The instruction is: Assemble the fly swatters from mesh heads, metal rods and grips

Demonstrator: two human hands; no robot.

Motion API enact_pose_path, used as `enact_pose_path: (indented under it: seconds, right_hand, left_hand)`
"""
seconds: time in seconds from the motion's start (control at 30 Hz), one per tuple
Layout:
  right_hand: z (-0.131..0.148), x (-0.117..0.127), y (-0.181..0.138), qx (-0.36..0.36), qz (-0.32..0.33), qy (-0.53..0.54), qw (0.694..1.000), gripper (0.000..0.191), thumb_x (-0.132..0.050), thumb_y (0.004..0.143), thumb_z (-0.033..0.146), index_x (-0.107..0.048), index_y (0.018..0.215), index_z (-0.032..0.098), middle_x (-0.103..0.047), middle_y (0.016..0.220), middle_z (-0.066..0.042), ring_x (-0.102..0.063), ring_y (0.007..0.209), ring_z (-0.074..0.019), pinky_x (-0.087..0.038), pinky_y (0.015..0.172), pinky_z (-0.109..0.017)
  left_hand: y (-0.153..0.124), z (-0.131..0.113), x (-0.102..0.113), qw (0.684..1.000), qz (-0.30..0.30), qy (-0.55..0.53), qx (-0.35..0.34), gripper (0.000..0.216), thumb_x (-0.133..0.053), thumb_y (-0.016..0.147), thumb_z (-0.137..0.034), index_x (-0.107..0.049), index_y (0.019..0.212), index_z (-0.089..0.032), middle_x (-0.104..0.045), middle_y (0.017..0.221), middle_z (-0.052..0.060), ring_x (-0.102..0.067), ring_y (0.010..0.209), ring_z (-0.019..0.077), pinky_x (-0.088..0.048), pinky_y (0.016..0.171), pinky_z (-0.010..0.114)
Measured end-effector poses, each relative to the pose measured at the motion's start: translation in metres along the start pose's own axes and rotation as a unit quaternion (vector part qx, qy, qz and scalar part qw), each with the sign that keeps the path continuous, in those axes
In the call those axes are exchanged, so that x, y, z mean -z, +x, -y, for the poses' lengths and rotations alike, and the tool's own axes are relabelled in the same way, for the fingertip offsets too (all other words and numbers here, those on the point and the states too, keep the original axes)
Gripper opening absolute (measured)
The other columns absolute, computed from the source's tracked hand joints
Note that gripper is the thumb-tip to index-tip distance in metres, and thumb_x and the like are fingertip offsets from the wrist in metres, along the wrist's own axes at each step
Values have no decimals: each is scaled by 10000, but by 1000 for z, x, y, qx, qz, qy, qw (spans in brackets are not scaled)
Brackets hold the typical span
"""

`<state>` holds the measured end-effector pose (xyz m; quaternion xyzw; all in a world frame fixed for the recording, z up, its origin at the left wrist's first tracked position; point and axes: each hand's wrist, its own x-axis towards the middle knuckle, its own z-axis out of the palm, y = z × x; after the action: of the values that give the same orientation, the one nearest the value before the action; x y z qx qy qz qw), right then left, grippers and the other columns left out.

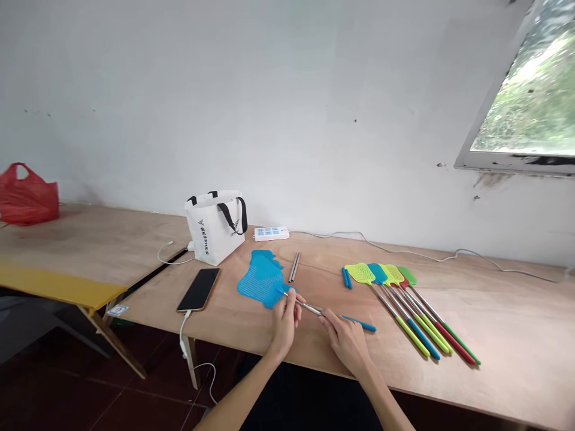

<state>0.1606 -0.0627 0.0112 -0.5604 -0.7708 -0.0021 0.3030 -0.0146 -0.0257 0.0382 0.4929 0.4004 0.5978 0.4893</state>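
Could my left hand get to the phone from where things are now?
Probably yes: the blue swatter heads lie farther back, leaving a way along the front edge of the table to the phone. But your left hand is pinching a metal rod, so it would likely need to let go.

Blue swatter head [260, 286] w/ mesh pttn, silver rod [309, 307]
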Motion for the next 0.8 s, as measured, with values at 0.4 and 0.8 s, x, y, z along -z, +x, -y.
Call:
enact_pose_path:
  seconds: [0.4, 0.8]
  right_hand:
    - [-83, 65, -4, -3, -23, -40, 999, 426, -363, 1038, 491, -669, 852, 261, -679, 793, -44, -626, 748, -209, -433, 698, -297]
    - [-155, 52, -21, -101, -60, 34, 992, 456, -437, 943, 629, -723, 957, 275, -753, 1062, -80, -672, 1015, -286, -486, 905, -414]
  left_hand:
    - [36, -52, 53, 989, -116, -22, -89, 562, -517, 920, -682, -615, 705, -172, -509, 512, -10, -428, 442, 110, -314, 421, 235]
    - [51, -58, 80, 970, -193, -97, -114, 504, -566, 914, -644, -556, 697, -188, -435, 461, -57, -388, 411, 90, -317, 421, 199]
